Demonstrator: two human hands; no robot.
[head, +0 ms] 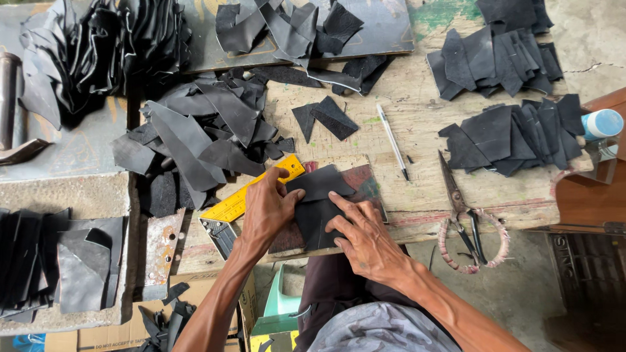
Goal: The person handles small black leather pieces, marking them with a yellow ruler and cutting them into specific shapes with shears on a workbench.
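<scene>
Grey patterned cloth (381, 329) at the bottom middle of the frame is closest to the lens, with dark trousers just above it. Both hands are pressed flat on a black leather piece (317, 205) laid on a reddish board (362, 186) at the near edge of the tabletop (417, 124), middle of the frame. No closed grip on either side: the left hand (267, 212) has its fingers spread over the piece's left edge, the right hand (362, 238) is splayed on its lower right. A yellow ruler (251, 193) is tucked under the left hand.

What could go sideways: the piece could probably slide or wrinkle if pressure is let off on one side, since it's only pinned by flat palms. The scissors (466, 221), lower right, hang partly over the tabletop edge and could get knocked off by an elbow. The pen (393, 140) looks easy to roll.

Packaging-wise: a brown cardboard box (117, 336) with dark print is seen at the bottom left, a mint-green plastic thing beside it, and a white tube with a light blue cap (601, 124) at the right edge. Black leather scraps (195, 130) are piled everywhere.
</scene>
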